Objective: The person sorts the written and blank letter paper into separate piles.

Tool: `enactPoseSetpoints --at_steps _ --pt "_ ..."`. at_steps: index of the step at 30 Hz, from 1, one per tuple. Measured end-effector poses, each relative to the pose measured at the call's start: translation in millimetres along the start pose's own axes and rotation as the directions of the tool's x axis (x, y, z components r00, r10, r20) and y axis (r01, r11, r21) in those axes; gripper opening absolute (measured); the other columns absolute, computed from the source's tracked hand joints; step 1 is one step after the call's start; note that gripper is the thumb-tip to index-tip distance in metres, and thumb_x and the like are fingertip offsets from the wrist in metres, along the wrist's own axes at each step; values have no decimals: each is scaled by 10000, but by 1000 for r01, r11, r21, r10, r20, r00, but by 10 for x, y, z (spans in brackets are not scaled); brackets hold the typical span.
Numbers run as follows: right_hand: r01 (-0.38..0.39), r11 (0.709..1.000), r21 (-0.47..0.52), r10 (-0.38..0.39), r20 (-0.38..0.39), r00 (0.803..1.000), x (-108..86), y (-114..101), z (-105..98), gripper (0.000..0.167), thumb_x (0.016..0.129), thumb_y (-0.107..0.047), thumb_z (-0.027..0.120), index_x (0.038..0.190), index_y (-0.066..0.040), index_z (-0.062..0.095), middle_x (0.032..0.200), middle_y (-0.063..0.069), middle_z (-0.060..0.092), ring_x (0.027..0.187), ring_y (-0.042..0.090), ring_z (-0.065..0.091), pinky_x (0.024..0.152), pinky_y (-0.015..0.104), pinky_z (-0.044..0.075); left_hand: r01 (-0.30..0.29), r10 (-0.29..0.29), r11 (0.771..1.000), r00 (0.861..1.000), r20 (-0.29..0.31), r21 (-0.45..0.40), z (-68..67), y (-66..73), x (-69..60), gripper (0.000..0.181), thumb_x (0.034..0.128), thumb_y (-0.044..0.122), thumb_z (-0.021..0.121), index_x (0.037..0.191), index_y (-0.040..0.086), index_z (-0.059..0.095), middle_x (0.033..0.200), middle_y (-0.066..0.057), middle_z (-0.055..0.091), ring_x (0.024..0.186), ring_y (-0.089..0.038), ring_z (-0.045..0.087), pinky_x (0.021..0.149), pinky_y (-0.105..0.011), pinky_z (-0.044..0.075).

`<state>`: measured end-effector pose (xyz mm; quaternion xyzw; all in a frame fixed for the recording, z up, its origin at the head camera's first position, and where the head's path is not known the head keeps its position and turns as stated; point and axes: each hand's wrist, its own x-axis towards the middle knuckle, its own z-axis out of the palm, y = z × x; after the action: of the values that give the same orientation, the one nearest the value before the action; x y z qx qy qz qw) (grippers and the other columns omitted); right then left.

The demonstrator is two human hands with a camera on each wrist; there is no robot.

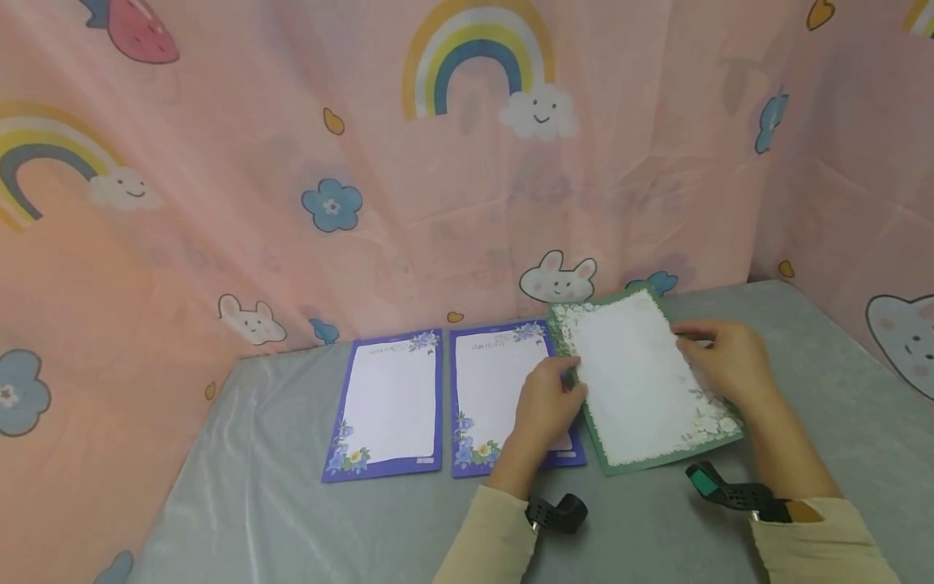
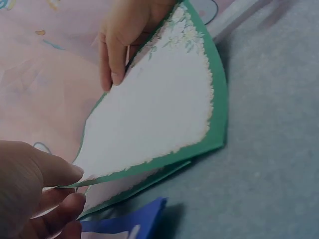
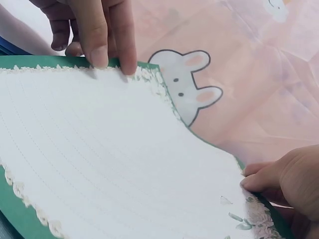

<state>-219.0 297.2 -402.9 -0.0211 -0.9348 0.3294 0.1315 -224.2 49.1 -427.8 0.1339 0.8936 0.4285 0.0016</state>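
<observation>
Both hands hold a sheet of letter paper with a green border and white flowers at two corners. My left hand pinches its left edge between thumb and fingers. At the opposite edge, my right hand pinches it likewise. The sheet bows a little and is lifted, as the left wrist view shows. Under it in that view lies another green-edged sheet. To the left are two purple-bordered sheets with blue flowers: one farther left, and one partly hidden by my left hand.
A grey cloth covers the table. Behind it hangs a pink curtain printed with rainbows, rabbits and flowers. Each wrist wears a black strap, the left strap and the right strap.
</observation>
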Motion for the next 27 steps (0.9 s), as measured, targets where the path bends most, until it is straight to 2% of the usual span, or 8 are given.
enactPoseSetpoints --at_steps 4,8,11,14,17,22,24,27 --pt "-24 1000 7 24 19 1000 5 57 37 301 994 -144 599 1219 31 695 1165 311 694 971 478 659 674 424 502 -22 25 991 1000 -17 134 50 34 -25 386 921 177 693 1304 130 688 1246 -53 696 825 -81 625 756 -225 523" --pt "-15 999 31 14 16 1000 6 130 114 310 1002 -124 571 1249 30 677 1172 326 683 916 446 674 602 359 501 2 7 972 999 -38 237 101 46 -37 374 929 212 700 1297 147 695 1269 -34 700 1117 -171 687 938 -310 558" --pt "0 999 38 0 10 1000 4 180 191 315 1000 -94 553 1266 36 663 1161 334 679 873 391 677 564 280 457 18 -4 957 999 -46 291 138 45 -46 361 936 232 697 1288 154 702 1282 -20 701 1177 -184 679 969 -324 555" --pt "10 999 44 -11 9 1000 -5 206 258 317 993 -70 546 1264 48 659 1131 332 689 854 362 665 579 276 460 14 1 941 999 -42 338 164 42 -59 358 939 244 697 1285 155 705 1294 -12 698 1190 -177 673 981 -324 551" --pt "32 999 36 -32 -11 999 -18 211 300 309 980 -47 555 1247 64 665 1086 320 706 853 364 660 640 310 471 1 16 923 999 -42 385 174 41 -69 348 931 251 705 1263 148 719 1277 -13 706 1156 -183 681 958 -325 559" --pt "40 999 15 -40 -15 999 -37 204 322 313 983 -47 553 1258 62 655 1092 318 701 912 412 662 725 475 523 -16 60 896 995 -85 444 181 42 -80 180 878 227 740 1022 129 784 974 3 746 818 -160 655 669 -284 521" --pt "30 999 13 -30 -1 1000 -42 200 320 323 988 -60 544 1272 57 645 1118 329 690 947 444 656 764 549 519 -15 64 902 993 -99 431 184 51 -84 108 858 204 748 923 123 777 832 5 705 690 -137 567 571 -266 431" --pt "6 1000 9 -7 28 1000 -42 197 308 348 1001 -105 532 1296 52 626 1190 348 661 1037 499 630 835 619 498 3 39 924 994 -103 383 184 69 -89 107 857 193 749 919 111 777 777 -3 672 641 -111 498 547 -246 377"
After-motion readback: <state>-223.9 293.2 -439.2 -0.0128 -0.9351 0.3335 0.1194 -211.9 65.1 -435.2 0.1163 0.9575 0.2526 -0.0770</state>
